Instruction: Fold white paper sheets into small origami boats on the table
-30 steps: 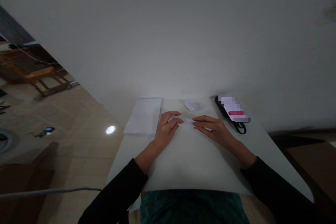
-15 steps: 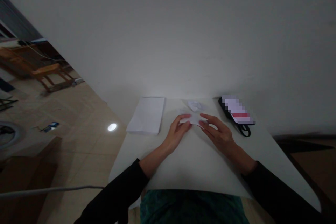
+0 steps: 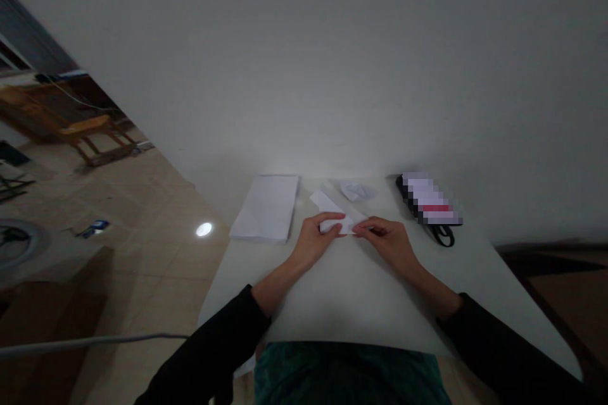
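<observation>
A folded sheet of white paper [image 3: 327, 204] is held between my two hands over the middle of the table. My left hand [image 3: 314, 235] is closed on its left part, index finger across the top and thumb below. On the right side, my right hand [image 3: 387, 237] pinches the paper's lower right edge between thumb and fingertips. The paper spreads upward from my fingers in angled flaps, one pointing up and left. Just beyond it lies a small folded white paper piece [image 3: 354, 190], apart from my hands.
A stack of white paper [image 3: 266, 207] lies at the table's left. At the right rests a phone [image 3: 430, 199] with a blurred screen on a black case or pouch with a strap [image 3: 443, 235]. The white table [image 3: 332, 304] meets a wall behind. A grey cable [image 3: 95, 342] crosses at lower left.
The paper has turned in my hands and now shows flaps fanning up and left. My right fingers have closed into a tighter pinch, and both hands sit slightly lower.
</observation>
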The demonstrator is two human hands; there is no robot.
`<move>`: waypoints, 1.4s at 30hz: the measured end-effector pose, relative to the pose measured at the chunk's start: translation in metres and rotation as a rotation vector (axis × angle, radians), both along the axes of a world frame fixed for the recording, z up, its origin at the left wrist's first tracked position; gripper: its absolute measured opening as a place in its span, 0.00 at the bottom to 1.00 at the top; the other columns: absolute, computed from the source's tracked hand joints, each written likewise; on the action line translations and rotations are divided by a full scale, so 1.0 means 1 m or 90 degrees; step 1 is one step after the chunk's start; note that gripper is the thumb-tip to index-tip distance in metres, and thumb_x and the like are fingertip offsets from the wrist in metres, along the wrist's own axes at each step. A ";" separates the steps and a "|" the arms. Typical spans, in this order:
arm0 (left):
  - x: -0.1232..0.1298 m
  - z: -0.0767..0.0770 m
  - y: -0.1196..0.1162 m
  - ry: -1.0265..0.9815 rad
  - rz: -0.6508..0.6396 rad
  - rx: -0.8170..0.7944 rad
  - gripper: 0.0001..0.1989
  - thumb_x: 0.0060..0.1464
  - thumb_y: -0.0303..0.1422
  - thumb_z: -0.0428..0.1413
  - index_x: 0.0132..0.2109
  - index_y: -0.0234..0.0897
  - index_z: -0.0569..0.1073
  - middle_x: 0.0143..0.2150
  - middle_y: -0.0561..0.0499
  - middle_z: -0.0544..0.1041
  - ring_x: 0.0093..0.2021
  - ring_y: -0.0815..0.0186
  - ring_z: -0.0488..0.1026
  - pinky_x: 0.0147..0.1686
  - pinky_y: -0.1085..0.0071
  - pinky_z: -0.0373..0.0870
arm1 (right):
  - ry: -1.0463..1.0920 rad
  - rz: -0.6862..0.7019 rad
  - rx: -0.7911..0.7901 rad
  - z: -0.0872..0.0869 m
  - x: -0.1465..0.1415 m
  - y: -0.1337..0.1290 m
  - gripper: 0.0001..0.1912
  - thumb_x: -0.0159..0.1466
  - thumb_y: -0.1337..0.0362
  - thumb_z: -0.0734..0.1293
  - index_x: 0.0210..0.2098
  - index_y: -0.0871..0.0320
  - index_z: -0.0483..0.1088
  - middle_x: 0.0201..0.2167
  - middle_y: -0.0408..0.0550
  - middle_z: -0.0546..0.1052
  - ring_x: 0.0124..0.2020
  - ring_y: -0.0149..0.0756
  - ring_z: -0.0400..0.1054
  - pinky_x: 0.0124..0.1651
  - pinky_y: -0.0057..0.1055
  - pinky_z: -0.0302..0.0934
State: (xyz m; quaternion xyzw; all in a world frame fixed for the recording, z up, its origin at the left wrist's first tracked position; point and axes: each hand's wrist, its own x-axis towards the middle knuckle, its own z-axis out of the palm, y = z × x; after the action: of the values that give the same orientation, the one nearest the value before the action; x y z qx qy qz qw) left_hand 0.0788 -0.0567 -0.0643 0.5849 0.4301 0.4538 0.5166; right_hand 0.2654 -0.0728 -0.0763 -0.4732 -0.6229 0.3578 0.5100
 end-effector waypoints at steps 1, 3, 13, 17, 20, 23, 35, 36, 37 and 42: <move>0.000 0.001 -0.001 0.019 0.003 0.016 0.13 0.50 0.34 0.62 0.44 0.36 0.79 0.45 0.46 0.80 0.44 0.61 0.77 0.42 0.64 0.78 | 0.030 -0.010 -0.027 0.001 -0.001 -0.001 0.14 0.55 0.51 0.73 0.28 0.57 0.78 0.26 0.47 0.81 0.28 0.41 0.77 0.32 0.36 0.74; 0.002 0.001 -0.003 0.054 0.016 0.042 0.16 0.49 0.35 0.64 0.45 0.37 0.79 0.44 0.46 0.80 0.43 0.60 0.77 0.41 0.66 0.77 | 0.066 -0.026 -0.054 0.003 -0.004 -0.003 0.16 0.53 0.50 0.74 0.28 0.57 0.78 0.25 0.48 0.81 0.27 0.43 0.78 0.32 0.37 0.74; 0.012 0.007 -0.015 0.049 0.116 0.081 0.16 0.44 0.39 0.67 0.40 0.37 0.79 0.37 0.49 0.80 0.34 0.63 0.76 0.30 0.72 0.71 | 0.123 -0.118 -0.043 0.014 -0.018 -0.011 0.22 0.53 0.49 0.74 0.34 0.54 0.63 0.23 0.42 0.78 0.21 0.40 0.76 0.20 0.30 0.68; 0.016 0.006 -0.018 0.015 0.112 0.055 0.17 0.44 0.39 0.67 0.41 0.37 0.79 0.36 0.50 0.80 0.32 0.65 0.76 0.30 0.72 0.71 | 0.186 -0.122 -0.048 0.015 -0.020 -0.011 0.27 0.53 0.49 0.74 0.38 0.52 0.55 0.27 0.40 0.78 0.19 0.38 0.75 0.21 0.31 0.71; 0.018 0.006 -0.019 -0.015 0.119 0.034 0.18 0.44 0.39 0.67 0.42 0.36 0.79 0.37 0.49 0.81 0.32 0.64 0.77 0.32 0.70 0.73 | 0.192 -0.110 -0.028 0.016 -0.020 -0.012 0.27 0.55 0.50 0.74 0.43 0.51 0.55 0.29 0.41 0.78 0.21 0.38 0.76 0.25 0.33 0.73; 0.017 0.005 -0.018 -0.025 0.140 0.037 0.19 0.43 0.39 0.67 0.42 0.35 0.79 0.39 0.48 0.81 0.36 0.62 0.78 0.36 0.68 0.75 | 0.174 -0.070 -0.010 0.015 -0.021 -0.013 0.29 0.55 0.50 0.73 0.46 0.51 0.55 0.30 0.42 0.78 0.24 0.38 0.77 0.29 0.34 0.75; 0.013 0.002 -0.012 -0.054 0.186 -0.019 0.18 0.42 0.36 0.68 0.42 0.36 0.78 0.42 0.48 0.81 0.38 0.63 0.77 0.40 0.68 0.74 | 0.264 0.019 -0.083 0.013 -0.011 -0.006 0.20 0.63 0.46 0.65 0.44 0.54 0.63 0.27 0.43 0.77 0.32 0.44 0.79 0.31 0.38 0.76; 0.013 0.002 -0.012 -0.050 0.190 -0.017 0.18 0.42 0.36 0.67 0.42 0.36 0.78 0.41 0.49 0.81 0.37 0.63 0.77 0.39 0.68 0.74 | 0.282 0.048 -0.112 0.013 -0.010 -0.004 0.20 0.64 0.45 0.63 0.42 0.56 0.65 0.25 0.44 0.76 0.32 0.45 0.79 0.31 0.39 0.76; 0.013 0.002 -0.012 -0.047 0.191 -0.016 0.17 0.42 0.36 0.67 0.42 0.36 0.78 0.40 0.49 0.81 0.36 0.63 0.77 0.38 0.69 0.74 | 0.293 0.074 -0.129 0.013 -0.009 -0.003 0.20 0.65 0.45 0.61 0.40 0.57 0.66 0.24 0.44 0.75 0.31 0.45 0.79 0.31 0.39 0.75; 0.012 0.003 -0.012 -0.065 0.175 -0.054 0.18 0.43 0.35 0.67 0.43 0.35 0.78 0.37 0.49 0.81 0.34 0.64 0.78 0.38 0.68 0.75 | 0.204 0.125 -0.060 0.006 -0.012 -0.005 0.25 0.57 0.52 0.72 0.50 0.54 0.65 0.29 0.43 0.75 0.34 0.43 0.79 0.31 0.37 0.76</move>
State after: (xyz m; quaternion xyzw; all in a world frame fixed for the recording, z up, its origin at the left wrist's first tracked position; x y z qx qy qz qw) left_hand 0.0913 -0.0688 -0.0610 0.4742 0.4979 0.5312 0.4951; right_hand 0.2537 -0.0779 -0.0707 -0.3706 -0.5593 0.5054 0.5426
